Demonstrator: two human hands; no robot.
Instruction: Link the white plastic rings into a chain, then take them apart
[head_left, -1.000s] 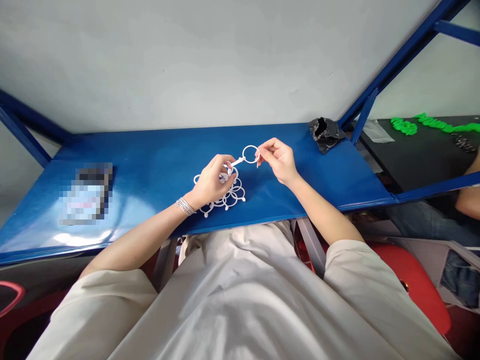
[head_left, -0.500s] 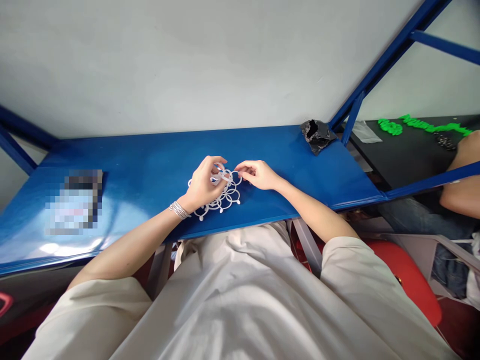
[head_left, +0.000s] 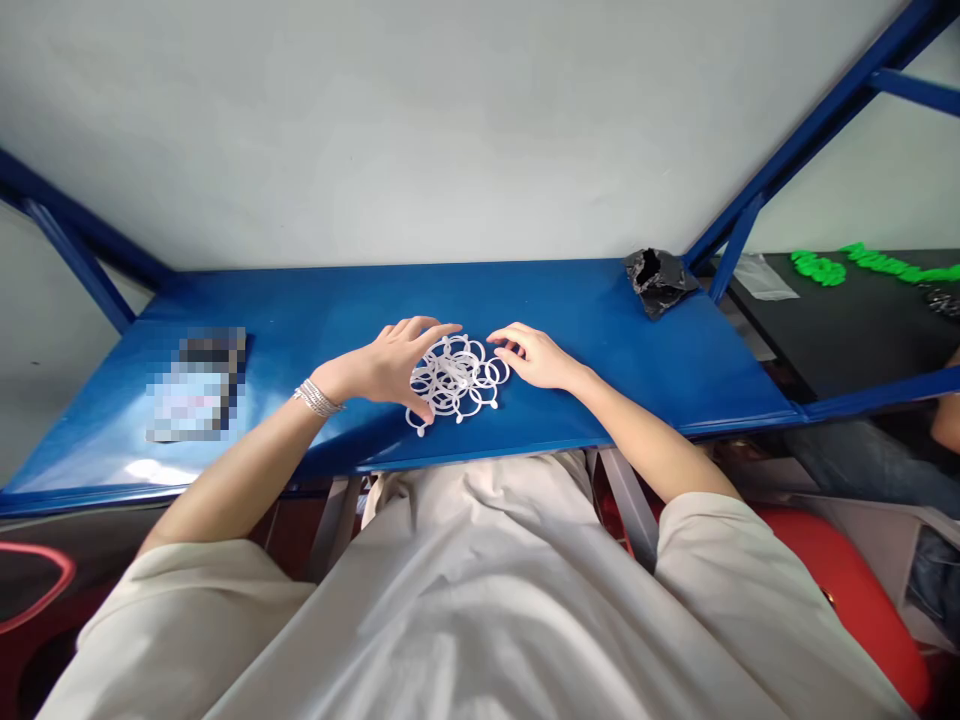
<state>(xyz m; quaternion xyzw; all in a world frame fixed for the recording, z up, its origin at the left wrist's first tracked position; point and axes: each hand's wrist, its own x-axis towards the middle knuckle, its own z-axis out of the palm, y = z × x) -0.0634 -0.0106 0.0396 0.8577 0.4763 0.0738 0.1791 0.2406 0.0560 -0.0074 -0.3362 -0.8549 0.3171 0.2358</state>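
A white piece built of many interlinked rings with small round knobs at its edge point(head_left: 457, 378) lies on the blue tabletop point(head_left: 337, 300) in front of me. My left hand point(head_left: 390, 362) is at its left side, thumb and fingers spread wide around that edge. At the upper right of the rings is my right hand point(head_left: 531, 355), its fingers loosely curved and apart, with nothing seen between them. Whether either hand touches the rings is hard to make out.
A blurred-out flat item point(head_left: 199, 385) lies on the left of the tabletop. A crumpled black plastic bag point(head_left: 658, 282) sits at the back right corner. Blue frame bars point(head_left: 739, 250) rise at the sides. Green pieces point(head_left: 817, 267) lie on a black table to the right.
My left hand has let go of the white rings and opened out to their left. My right hand has come away from the ring it was pinching. The rings now lie spread on the tabletop.
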